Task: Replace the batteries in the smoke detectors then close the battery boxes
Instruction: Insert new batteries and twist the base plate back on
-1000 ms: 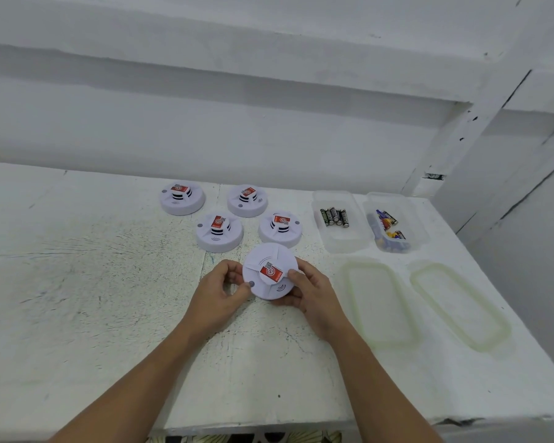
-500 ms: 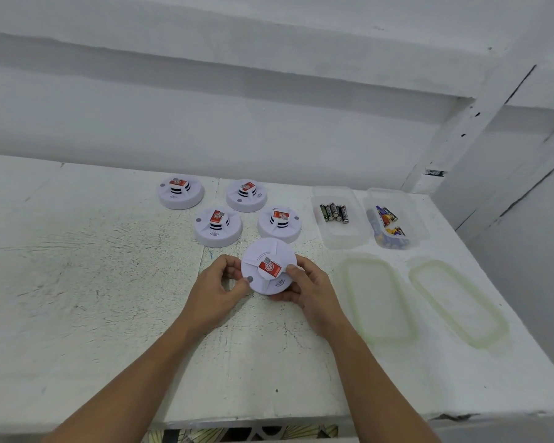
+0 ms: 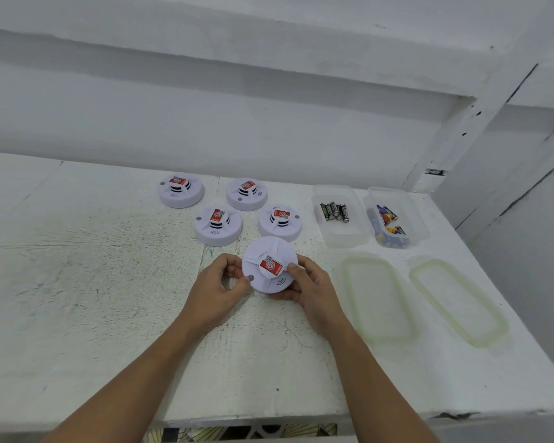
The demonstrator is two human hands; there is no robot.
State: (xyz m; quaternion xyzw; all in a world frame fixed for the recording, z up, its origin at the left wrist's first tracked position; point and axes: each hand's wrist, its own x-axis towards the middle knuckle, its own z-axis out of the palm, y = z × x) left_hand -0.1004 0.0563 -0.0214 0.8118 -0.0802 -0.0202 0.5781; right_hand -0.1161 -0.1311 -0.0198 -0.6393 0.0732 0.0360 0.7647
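A round white smoke detector (image 3: 267, 255) with a red label on its raised centre is lifted off the table and tilted toward me. My left hand (image 3: 216, 287) grips its left rim, thumb on the front face. My right hand (image 3: 309, 287) grips its right rim, thumb by the red label. Its back is hidden. Several more white detectors stand on the table beyond: far left (image 3: 181, 190), far middle (image 3: 247, 193), near left (image 3: 218, 224), near right (image 3: 280, 222). A clear box (image 3: 339, 235) holds several black batteries (image 3: 335, 211). A second clear box (image 3: 413, 219) holds mixed coloured batteries (image 3: 387, 223).
Two clear lids with greenish rims lie flat on the right of the white table (image 3: 93, 282): one (image 3: 376, 297) beside my right hand, one (image 3: 458, 300) nearer the table's right edge. A white wall stands close behind the detectors. The table's front edge runs just below my forearms.
The held detector has risen slightly and tipped more toward me, both hands keeping their grip. The camera shifted a little; nothing else on the table moved.
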